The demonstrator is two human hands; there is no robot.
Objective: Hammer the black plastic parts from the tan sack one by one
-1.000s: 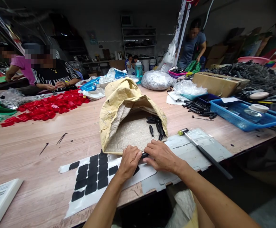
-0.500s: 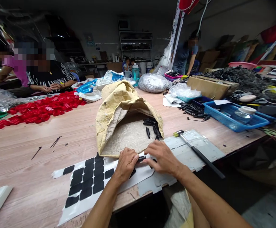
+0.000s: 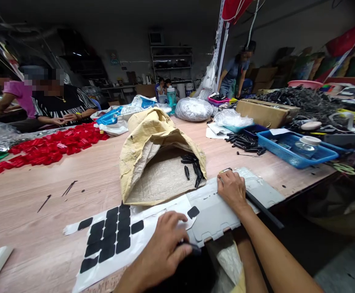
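Note:
My left hand (image 3: 167, 240) is at the table's front edge, its thumb and bent fingers around a small black tube-like part (image 3: 194, 247), mostly hidden. White backing paper (image 3: 84, 280) with rows of black rounded-square stickers (image 3: 123, 226) lies beside and under that hand. My right hand (image 3: 234, 191) is closed over the hammer (image 3: 264, 208) near its head, on a grey plastic board (image 3: 206, 217). Beyond both hands, the yellow woven sack (image 3: 141, 150) lies with its mouth facing me. Black parts (image 3: 197, 169) rest inside it.
Red pieces (image 3: 55, 144) are heaped at the left, near a seated person (image 3: 64, 108). On the right stand a blue basket (image 3: 298, 152), loose black parts (image 3: 246, 144) and a cardboard box (image 3: 264, 114). Another sack (image 3: 231, 260) is below the table edge.
My hands have parted. The left came back toward the table edge with the black part. The right moved away to the right and onto the hammer. The view shifted slightly.

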